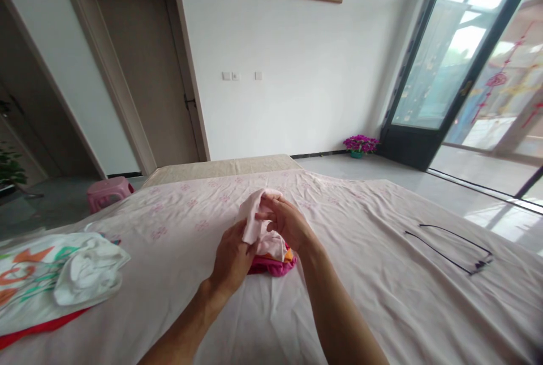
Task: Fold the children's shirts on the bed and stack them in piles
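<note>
Both of my hands hold a pale pink cloth item (253, 206), partly folded, its exact kind unclear. My left hand (233, 253) grips its lower left edge, thumb toward the middle. Higher up, my right hand (285, 219) has its fingers curled on the cloth's top right part. Beneath the hands lies a small pile of folded fabric (278, 266), magenta with some orange, resting on the pink sheet (178, 297). My hands hide part of the pile and of the pink cloth.
At the left lies a white bag or garment (31, 266) with orange and green print, a crumpled white cloth (87, 271) on it. Eyeglasses (479, 265) rest on the right side. Beyond the sheet's edge stand a pink stool (109, 192) and a pot of purple flowers (360, 145).
</note>
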A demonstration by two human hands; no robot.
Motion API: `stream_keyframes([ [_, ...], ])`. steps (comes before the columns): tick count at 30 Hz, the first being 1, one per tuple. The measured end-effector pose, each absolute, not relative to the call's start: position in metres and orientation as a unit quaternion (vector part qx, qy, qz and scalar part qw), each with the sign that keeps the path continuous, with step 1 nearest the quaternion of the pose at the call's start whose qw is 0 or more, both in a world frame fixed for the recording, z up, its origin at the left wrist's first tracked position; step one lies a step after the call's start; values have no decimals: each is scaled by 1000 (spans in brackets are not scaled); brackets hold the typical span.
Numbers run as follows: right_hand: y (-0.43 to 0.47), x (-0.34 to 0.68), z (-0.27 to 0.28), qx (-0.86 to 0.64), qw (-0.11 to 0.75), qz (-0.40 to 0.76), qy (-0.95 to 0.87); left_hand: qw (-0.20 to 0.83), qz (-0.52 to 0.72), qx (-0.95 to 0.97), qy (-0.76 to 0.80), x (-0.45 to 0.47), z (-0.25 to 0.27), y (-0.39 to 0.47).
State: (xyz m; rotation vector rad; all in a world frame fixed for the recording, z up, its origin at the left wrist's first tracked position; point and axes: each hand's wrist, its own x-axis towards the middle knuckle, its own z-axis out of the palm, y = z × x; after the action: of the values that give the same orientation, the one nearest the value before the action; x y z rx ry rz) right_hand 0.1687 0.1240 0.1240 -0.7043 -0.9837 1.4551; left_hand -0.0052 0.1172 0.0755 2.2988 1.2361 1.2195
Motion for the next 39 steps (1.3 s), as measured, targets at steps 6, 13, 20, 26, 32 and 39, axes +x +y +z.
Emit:
stream_keyframes([
  [6, 133, 167, 103, -419, 542, 512, -518, 496, 592, 425, 472, -24, 69, 145],
  [13, 143, 169, 73, -587, 294, 197, -728, 625, 677, 134, 366, -56, 80, 157],
  [20, 134, 167, 85, -620, 204, 61, -755, 478, 659, 189, 549, -101, 37, 168],
  [26, 131, 164, 95, -580, 273, 77, -764, 151, 553, 526, 628, -105, 23, 153],
  [32, 120, 153, 113, -442, 451, 338, -698, 150, 365, 707, 587, -74, 34, 145],
  [39, 112, 175, 121, -310, 525, 606, -511, 358, 628, 392, 569, -150, 40, 172],
])
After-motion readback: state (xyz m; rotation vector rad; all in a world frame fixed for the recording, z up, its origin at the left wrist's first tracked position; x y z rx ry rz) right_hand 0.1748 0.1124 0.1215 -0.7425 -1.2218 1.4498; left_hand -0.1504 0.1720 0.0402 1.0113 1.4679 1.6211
